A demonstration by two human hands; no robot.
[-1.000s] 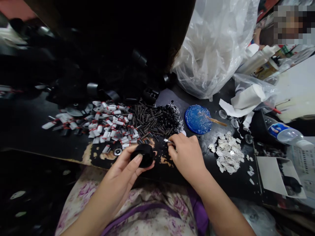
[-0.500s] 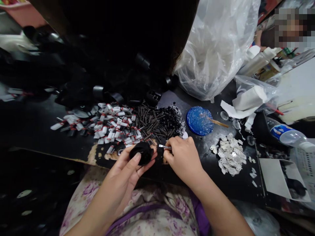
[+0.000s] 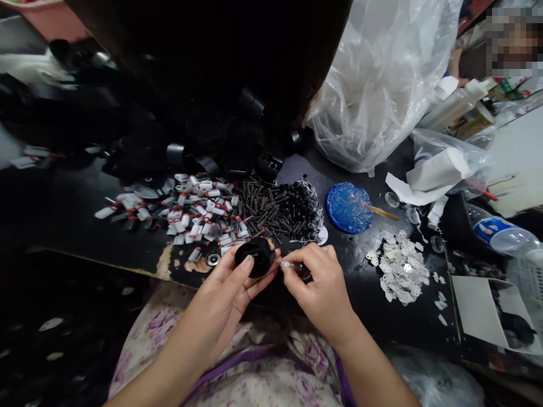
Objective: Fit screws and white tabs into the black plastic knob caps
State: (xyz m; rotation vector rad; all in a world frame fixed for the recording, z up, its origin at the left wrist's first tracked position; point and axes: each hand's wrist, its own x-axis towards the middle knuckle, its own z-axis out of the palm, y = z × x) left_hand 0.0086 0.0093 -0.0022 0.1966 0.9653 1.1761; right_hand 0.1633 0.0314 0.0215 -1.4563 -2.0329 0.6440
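A round, hollow black plastic cup-shaped part is in my left hand, its open side facing up. The thumb presses on the near rim and the fingers curl beneath it. Just to the right, my right hand pinches a small piece with a pale tip and a darker body, too small to name. That tip points at the black part's right edge; whether they touch I cannot tell. Beyond the hands lie a heap of white plastic pieces with red rings and a pile of dark coil springs.
A blue lid with clear grease holds a wooden stick. Right of my hand is a pile of thin pale plates. Farther out are a clear plastic bag, a bottle and a small white box.
The small piece in my right hand has come closer to the black part's right edge. The black part now sits slightly more to the right, and the view has shifted a little.
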